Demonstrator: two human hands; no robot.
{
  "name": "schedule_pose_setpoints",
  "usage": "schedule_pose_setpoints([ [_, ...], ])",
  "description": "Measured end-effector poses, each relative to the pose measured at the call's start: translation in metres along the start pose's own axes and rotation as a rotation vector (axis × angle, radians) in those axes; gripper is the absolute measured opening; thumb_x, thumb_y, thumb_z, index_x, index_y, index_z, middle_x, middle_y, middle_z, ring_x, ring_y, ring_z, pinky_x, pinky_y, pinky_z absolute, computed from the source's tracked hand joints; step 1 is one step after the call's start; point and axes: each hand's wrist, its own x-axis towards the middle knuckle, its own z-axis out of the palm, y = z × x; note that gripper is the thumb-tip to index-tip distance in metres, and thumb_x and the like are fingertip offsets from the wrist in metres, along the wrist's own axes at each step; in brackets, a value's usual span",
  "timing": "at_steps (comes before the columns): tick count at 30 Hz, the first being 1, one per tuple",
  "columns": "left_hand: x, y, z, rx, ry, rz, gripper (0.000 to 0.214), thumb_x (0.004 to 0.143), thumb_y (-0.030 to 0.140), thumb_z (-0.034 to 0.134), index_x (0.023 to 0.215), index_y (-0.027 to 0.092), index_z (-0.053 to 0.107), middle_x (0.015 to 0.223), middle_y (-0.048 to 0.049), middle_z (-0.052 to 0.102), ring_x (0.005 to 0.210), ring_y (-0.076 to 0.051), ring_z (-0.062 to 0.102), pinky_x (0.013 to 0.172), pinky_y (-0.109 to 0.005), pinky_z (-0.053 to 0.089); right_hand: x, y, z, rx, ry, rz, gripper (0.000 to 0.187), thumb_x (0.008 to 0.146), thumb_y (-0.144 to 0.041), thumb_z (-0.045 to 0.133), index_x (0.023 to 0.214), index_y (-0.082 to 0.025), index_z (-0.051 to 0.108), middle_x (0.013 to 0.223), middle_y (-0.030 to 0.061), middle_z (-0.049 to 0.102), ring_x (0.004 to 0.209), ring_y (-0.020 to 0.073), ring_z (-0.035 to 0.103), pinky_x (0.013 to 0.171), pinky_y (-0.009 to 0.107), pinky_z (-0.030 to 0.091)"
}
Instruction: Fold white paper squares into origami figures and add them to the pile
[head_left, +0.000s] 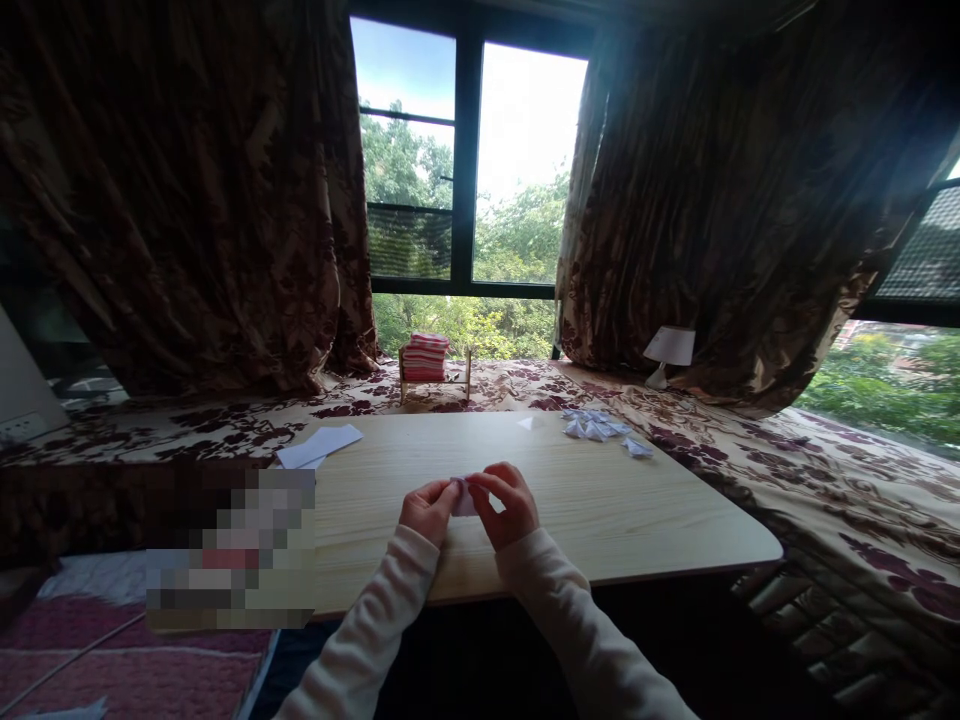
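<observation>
Between my two hands, above the front part of the table, is a small piece of white paper [464,502]. My left hand [429,512] pinches its left edge between thumb and fingers. My right hand [508,505] is closed on its upper right side, thumb and index finger meeting at the edge. Part of the paper is hidden behind the fingers. At the table's far right lie several small folded paper pieces [595,426], with one more folded piece [637,448] a little nearer. Flat white paper sheets [320,445] rest at the far left.
The pale wooden table [660,530] stands before a cushioned window ledge [510,382]. On the ledge are a small rack [435,392] with a striped pink cloth stack [426,357] and a white lamp [670,347]. A pixelated patch covers the table's left end. Patterned curtains [690,220] flank the window.
</observation>
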Motion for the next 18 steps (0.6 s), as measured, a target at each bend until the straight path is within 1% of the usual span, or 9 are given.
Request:
schedule_pose_setpoints([
  [4,-0.0004,0.0007,-0.0012,-0.001,0.016,0.016,0.022,0.061,0.032,0.061,0.063,0.013,0.070,0.057,-0.0022,0.065,0.058,-0.015,0.056,0.053,-0.022,0.043,-0.0002,-0.0023,-0.0021,-0.152,0.001,-0.068,0.019,0.078,-0.016,0.052,0.086,-0.025,0.067,0.076,0.0034,0.053,0.074,0.0154,0.048,0.068,0.028,0.040],
  [8,-0.0004,-0.0003,-0.0022,0.006,0.029,0.018,0.021,0.061,0.031,0.060,0.061,0.012,0.069,0.055,-0.0019,0.064,0.055,-0.014,0.055,0.051,-0.022,0.042,0.0012,-0.0026,-0.0050,-0.252,-0.050,-0.135,0.018,0.079,-0.017,0.052,0.084,-0.025,0.067,0.077,0.0036,0.054,0.074,0.0157,0.046,0.069,0.029,0.037],
  [11,0.0006,-0.0022,-0.0026,0.014,0.033,0.012,0.021,0.061,0.030,0.060,0.064,0.012,0.070,0.054,-0.0023,0.064,0.055,-0.014,0.054,0.051,-0.022,0.042,0.0021,-0.0020,-0.0072,-0.286,-0.091,-0.189,0.019,0.079,-0.017,0.051,0.085,-0.025,0.067,0.077,0.0035,0.055,0.074,0.0159,0.045,0.068,0.029,0.035],
  [18,0.0032,-0.0048,-0.0026,0.019,0.028,0.016,0.023,0.061,0.030,0.059,0.066,0.011,0.071,0.058,-0.0040,0.065,0.057,-0.015,0.055,0.053,-0.023,0.043,0.0010,-0.0015,-0.0078,-0.293,-0.119,-0.228,0.022,0.081,-0.015,0.048,0.089,-0.025,0.066,0.075,0.0035,0.055,0.072,0.0153,0.045,0.067,0.028,0.034],
])
